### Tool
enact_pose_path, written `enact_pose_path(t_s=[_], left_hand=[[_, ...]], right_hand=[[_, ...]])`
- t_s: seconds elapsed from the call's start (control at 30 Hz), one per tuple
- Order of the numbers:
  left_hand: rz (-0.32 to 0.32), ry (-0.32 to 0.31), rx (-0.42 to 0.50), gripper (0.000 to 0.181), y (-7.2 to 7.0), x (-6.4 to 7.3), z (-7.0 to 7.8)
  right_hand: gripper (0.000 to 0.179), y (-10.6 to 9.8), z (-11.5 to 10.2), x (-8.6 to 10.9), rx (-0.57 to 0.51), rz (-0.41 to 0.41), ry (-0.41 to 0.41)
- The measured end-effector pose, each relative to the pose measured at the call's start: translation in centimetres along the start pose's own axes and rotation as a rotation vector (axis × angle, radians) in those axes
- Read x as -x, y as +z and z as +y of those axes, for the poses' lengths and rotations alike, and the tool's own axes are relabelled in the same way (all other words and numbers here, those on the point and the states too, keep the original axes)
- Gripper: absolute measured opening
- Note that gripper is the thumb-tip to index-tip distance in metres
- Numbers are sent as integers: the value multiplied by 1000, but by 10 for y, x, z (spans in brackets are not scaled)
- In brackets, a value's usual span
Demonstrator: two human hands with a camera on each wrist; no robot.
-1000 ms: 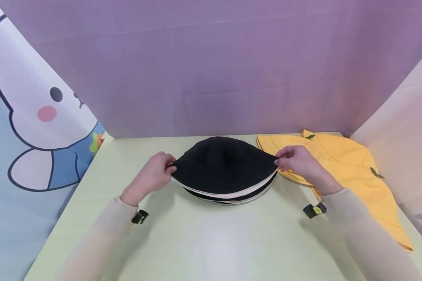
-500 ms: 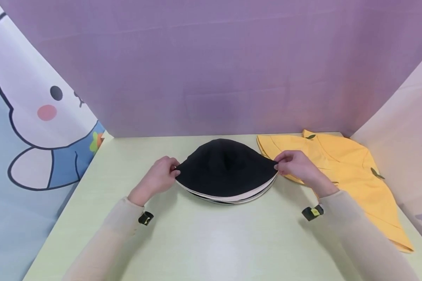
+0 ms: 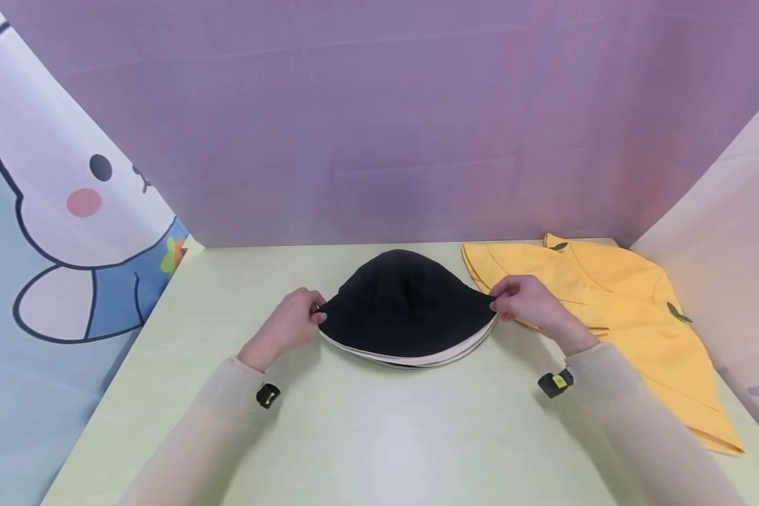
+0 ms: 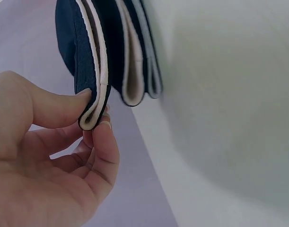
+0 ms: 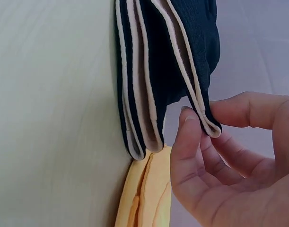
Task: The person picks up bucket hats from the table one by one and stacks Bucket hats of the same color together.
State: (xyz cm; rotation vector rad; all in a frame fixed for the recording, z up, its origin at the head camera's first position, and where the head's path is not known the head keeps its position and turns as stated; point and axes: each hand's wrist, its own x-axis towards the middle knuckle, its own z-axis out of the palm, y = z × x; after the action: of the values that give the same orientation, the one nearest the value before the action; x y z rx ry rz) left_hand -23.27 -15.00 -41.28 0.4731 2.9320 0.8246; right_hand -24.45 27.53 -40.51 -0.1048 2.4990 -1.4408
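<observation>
A black bucket hat [image 3: 405, 302] with a pale lining, folded flat, lies on top of other folded black hats in the middle of the table. My left hand [image 3: 291, 323] pinches the top hat's left brim corner between thumb and fingers. Its right corner is pinched by my right hand [image 3: 531, 306]. In the left wrist view the held brim [image 4: 94, 101] stands a little apart from the folded hats [image 4: 133, 71] below it. From the right wrist, a gap also shows between the held corner [image 5: 208, 120] and the lower hats [image 5: 151, 127]. In the head view their pale edges peek out underneath.
Yellow hats [image 3: 645, 330] with small green leaf details lie folded at the right, close to my right hand. A purple cloth wall [image 3: 379, 126] rises behind the pale table [image 3: 379, 436]. Printed cloth panels [image 3: 82, 232] stand at the left and right sides.
Both hands have come down slightly, and the left hand has moved a little right. The top hat has lowered with them, covering more of the hats beneath. The yellow hats have not moved.
</observation>
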Motion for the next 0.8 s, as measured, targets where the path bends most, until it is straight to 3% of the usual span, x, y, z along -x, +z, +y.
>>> enact_pose_path(t_s=[0.53,0.8], left_hand=[[-70,-47,-6,8,11,-8,-9],[-75,-34,-56,10,8,-8,-3]], right_hand=[[23,9,4,-8,77,-19,-10],[19,11,5,-12,150,-22,24]])
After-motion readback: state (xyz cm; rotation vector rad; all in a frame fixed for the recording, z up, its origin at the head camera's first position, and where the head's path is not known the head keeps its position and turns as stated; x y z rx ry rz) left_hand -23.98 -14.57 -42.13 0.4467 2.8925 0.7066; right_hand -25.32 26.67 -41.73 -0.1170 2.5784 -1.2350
